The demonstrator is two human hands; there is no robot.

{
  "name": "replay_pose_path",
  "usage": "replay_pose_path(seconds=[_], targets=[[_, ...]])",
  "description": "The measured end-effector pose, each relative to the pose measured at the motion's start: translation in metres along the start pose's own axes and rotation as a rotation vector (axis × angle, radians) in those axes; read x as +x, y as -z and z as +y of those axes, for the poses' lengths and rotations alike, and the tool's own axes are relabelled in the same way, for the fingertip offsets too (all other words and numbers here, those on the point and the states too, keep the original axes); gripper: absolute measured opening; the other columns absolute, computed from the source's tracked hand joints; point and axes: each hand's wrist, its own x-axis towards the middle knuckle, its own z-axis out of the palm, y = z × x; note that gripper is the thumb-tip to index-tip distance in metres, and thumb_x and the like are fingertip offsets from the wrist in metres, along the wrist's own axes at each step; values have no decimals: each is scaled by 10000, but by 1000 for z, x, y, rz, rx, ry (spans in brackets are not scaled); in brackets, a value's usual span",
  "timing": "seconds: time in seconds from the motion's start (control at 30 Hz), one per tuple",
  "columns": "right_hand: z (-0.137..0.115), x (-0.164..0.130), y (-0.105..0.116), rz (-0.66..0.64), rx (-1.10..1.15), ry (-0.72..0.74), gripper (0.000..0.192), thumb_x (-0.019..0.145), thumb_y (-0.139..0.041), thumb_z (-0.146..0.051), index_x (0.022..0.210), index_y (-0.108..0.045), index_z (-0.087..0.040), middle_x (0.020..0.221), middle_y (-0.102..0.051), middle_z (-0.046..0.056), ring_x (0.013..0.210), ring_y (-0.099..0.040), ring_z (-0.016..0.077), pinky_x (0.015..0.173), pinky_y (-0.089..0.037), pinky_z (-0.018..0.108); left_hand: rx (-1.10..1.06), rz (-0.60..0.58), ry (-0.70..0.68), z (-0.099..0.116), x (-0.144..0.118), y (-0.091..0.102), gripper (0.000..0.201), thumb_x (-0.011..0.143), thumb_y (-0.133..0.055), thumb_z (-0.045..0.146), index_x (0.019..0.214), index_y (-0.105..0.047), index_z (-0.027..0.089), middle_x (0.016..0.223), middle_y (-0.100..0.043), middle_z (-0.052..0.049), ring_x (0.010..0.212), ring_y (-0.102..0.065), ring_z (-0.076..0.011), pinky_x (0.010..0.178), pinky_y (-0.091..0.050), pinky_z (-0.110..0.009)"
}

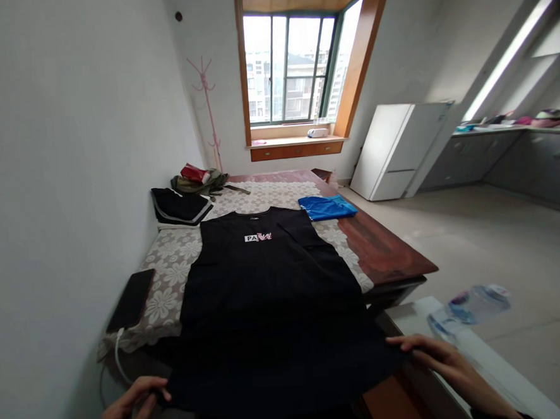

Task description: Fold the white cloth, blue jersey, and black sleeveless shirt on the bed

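A black T-shirt lies spread on the table, its neckline at the far end and a small white and pink print on the chest. Its lower part hangs over the near table edge toward me. My left hand pinches the left corner of the hem between thumb and fingers. At the opposite corner, my right hand grips the hem the same way. Between the two hands the fabric is held stretched out. The sleeves are not visible at the sides.
A lace-covered wooden table carries folded blue cloth, folded black clothes, a green and red bundle and a plugged-in phone. A plastic water bottle lies on a white surface at right. A wall borders the left side.
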Motion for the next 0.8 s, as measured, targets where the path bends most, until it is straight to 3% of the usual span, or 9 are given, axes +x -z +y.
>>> replay_pose_path(seconds=[0.17, 0.27, 0.37, 0.47, 0.63, 0.8], targets=[[47, 16, -37, 75, 193, 14, 394, 764, -683, -603, 812, -728, -214, 840, -741, 92, 855, -683, 290, 808, -557, 410, -51, -41, 143, -39, 5, -19, 466, 589, -730, 704, 759, -806, 277, 801, -779, -77, 866, -720, -325, 849, -593, -393], [78, 27, -60, 175, 333, -66, 428, 738, -691, -626, 825, -708, -208, 693, -673, 51, 704, -666, 260, 681, -551, 384, -221, 55, 232, -61, 7, -41, 506, 493, -755, 730, 643, -780, 248, 922, -790, -106, 1085, -672, -404, 966, -554, -469], [95, 40, -77, 277, 394, -122, 452, 696, -745, -609, 909, -682, -215, 774, -690, 48, 777, -704, 284, 751, -569, 402, -455, 223, 292, -70, 11, -66, 536, 502, -770, 706, 745, -769, 228, 1092, -766, -92, 1193, -625, -400, 970, -562, -469], [98, 58, -87, 314, 368, -95, 571, 687, -769, -588, 1115, -649, -229, 1013, -719, 85, 931, -714, 310, 854, -571, 431, -431, 291, 332, -64, 25, -84, 644, 519, -817, 630, 1018, -728, 234, 1196, -731, -82, 1190, -639, -360, 938, -583, -428], [90, 96, -99, 393, 214, -7, 664, 644, -786, -578, 1192, -643, -232, 1225, -688, 117, 1157, -637, 335, 985, -522, 451, -192, 209, 318, -51, 57, -92, 643, 496, -828, 586, 981, -709, 180, 1077, -770, -114, 1147, -665, -353, 1011, -535, -427], [91, 117, -110, 395, 244, -16, 539, 620, -801, -520, 1033, -683, -195, 1107, -740, 126, 1083, -672, 350, 955, -537, 456, -82, 110, 336, -60, 62, -101, 496, 557, -766, 548, 882, -730, 176, 1002, -793, -120, 1131, -670, -394, 1022, -526, -464]])
